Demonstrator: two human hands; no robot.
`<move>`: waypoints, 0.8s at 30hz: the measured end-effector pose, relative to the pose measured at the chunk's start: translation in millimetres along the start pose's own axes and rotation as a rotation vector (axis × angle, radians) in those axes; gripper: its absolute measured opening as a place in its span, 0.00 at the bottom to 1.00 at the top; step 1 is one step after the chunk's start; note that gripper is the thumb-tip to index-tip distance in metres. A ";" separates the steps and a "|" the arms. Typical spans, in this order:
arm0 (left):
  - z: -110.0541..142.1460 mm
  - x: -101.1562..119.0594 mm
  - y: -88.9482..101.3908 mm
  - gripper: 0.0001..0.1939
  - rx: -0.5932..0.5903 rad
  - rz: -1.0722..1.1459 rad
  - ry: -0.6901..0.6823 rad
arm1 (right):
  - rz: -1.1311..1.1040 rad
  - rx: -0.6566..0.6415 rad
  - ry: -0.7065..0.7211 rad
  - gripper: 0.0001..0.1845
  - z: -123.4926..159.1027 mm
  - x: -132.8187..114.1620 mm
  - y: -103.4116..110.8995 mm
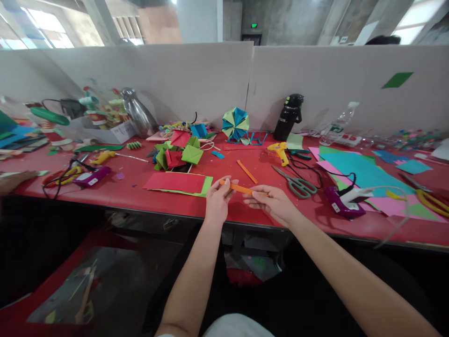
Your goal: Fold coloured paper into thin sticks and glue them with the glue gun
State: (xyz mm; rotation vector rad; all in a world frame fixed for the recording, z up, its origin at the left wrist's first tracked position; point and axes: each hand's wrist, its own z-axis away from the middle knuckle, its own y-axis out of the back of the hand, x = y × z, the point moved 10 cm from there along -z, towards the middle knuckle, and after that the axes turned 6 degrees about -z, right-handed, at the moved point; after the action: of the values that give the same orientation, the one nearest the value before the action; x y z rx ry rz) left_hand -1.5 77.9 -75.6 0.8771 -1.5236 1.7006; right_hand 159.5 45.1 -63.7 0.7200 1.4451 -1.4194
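An orange paper strip (241, 188) is stretched between my two hands, just above the front part of the red table. My left hand (220, 195) pinches its left end between thumb and fingers. At the other end, my right hand (270, 200) grips the strip the same way. Behind it, a second orange strip (247, 172) lies flat on the table. Left of my left hand is a stack of red paper (175, 182) with green sheets (207, 186) under it. Grey-green handled scissors (298, 185) lie to the right, beyond my right hand.
Folded red and green paper pieces (179, 152) and a blue-yellow paper wheel (236, 125) stand at the back. A yellow glue gun (279, 152), its cable and a purple power strip (345, 204) lie right. A black bottle (288, 117) stands by the partition. Another person's arm (16, 181) shows far left.
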 end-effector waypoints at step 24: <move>-3.2 6.9 18.1 0.12 0.137 0.139 0.017 | 0.275 -0.077 0.021 0.19 -4.8 -2.5 3.1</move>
State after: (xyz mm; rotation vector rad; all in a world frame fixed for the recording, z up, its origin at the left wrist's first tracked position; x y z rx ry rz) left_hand -20.7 80.0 -79.8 0.8409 -1.5007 1.9265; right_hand 162.1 50.7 -63.3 0.8518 1.3508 -1.1422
